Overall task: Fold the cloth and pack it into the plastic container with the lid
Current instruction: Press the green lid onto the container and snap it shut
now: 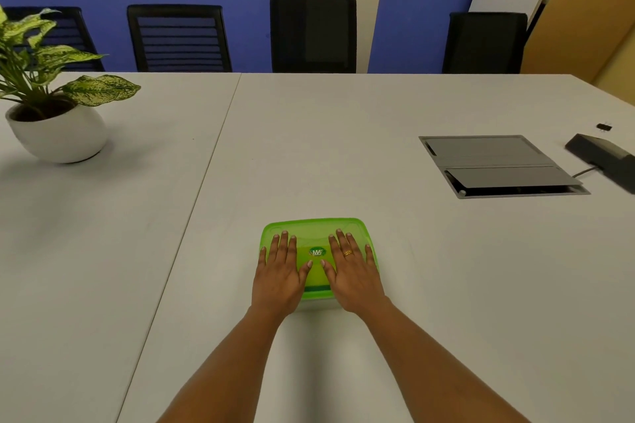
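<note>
A translucent green, round-cornered plastic container, an oval sticker on its lid, is lying on the white desk beneath both palms, its long axis running from the left hand to the right hand, which are pressing down flat, fingers straight and spread.

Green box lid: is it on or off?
On. The green lid sits level on top, and the left hand and right hand lie flat on it.
</note>
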